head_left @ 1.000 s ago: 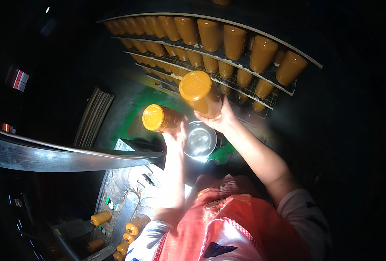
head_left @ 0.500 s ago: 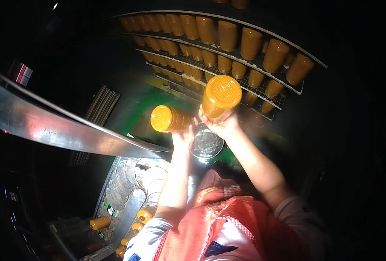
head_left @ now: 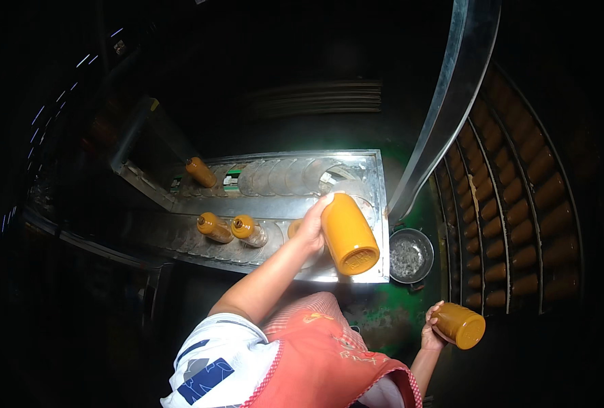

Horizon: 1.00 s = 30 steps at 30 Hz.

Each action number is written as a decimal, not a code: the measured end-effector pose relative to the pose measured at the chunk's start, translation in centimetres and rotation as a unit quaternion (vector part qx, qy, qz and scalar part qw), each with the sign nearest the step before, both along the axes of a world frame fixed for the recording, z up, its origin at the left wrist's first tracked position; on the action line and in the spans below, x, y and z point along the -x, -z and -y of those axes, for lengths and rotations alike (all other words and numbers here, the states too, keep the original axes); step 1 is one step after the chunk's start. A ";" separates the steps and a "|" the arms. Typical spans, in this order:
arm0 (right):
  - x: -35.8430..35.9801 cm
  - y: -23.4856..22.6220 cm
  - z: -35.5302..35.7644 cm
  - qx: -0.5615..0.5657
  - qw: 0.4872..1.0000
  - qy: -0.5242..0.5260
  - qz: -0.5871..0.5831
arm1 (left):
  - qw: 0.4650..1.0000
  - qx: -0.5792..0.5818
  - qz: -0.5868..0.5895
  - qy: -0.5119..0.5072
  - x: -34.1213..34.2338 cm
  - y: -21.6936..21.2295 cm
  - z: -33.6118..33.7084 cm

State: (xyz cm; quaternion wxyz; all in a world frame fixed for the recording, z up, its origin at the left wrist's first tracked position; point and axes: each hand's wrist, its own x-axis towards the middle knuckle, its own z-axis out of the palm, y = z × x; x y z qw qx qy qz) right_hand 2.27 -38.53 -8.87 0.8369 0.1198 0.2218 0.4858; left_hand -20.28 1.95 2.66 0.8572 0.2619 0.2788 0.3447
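Observation:
My left hand [head_left: 312,228] is wrapped round an orange-brown bottle [head_left: 348,231] over the right end of a metal slat conveyor [head_left: 377,204]. The bottle is tilted, its base facing toward me; its neck end is hidden. Low on the right, away from the conveyor, my right hand [head_left: 432,330] grips a second orange-brown bottle [head_left: 457,325], base turned outward. Two similar bottles [head_left: 215,228] [head_left: 247,230] with narrow necks stand on the conveyor's near track. Another bottle [head_left: 200,173] is on the far track. Part of one more shows behind my left hand.
A rack [head_left: 506,204] of several shelves filled with orange-brown bottles stands at the right. A curved metal bar [head_left: 445,102] rises beside the conveyor's end. A round metal pan [head_left: 412,253] sits on the green floor. Stacked boards [head_left: 322,96] lie beyond.
My view has turned left from the rack to the conveyor. Both hands still hold their bottles; the left one is now over the conveyor end, and the right has dropped low and apart from it.

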 end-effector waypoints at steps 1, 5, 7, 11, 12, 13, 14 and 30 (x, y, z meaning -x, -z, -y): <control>0.8 0.5 0.8 0.010 1.000 0.005 -0.002 | 0.995 -0.077 -0.043 -0.057 2.9 -1.3 -2.6; 3.6 0.9 1.4 0.088 0.993 0.046 0.059 | 0.929 -0.219 -0.219 -0.203 12.3 -4.4 -12.3; 5.0 0.0 -1.0 0.175 0.968 0.079 0.162 | 0.765 -0.432 -0.382 -0.288 15.6 -1.2 -18.8; 8.4 -4.3 -12.7 0.311 0.874 0.156 0.341 | 0.631 -0.516 -0.492 -0.308 18.4 7.2 -29.5; 11.1 -10.0 -18.2 0.244 0.897 0.093 0.357 | 0.624 -0.512 -0.514 -0.291 18.5 8.8 -31.1; 12.4 -11.4 -22.0 0.365 0.841 0.106 0.386 | 0.609 -0.527 -0.524 -0.277 18.5 9.5 -32.2; 13.3 -12.2 -25.9 0.367 0.826 0.100 0.417 | 0.616 -0.526 -0.527 -0.257 18.7 10.4 -33.1; 33.3 1.7 -71.1 0.248 0.103 0.036 0.963 | 0.774 -0.410 -0.376 -0.303 35.0 6.2 -25.4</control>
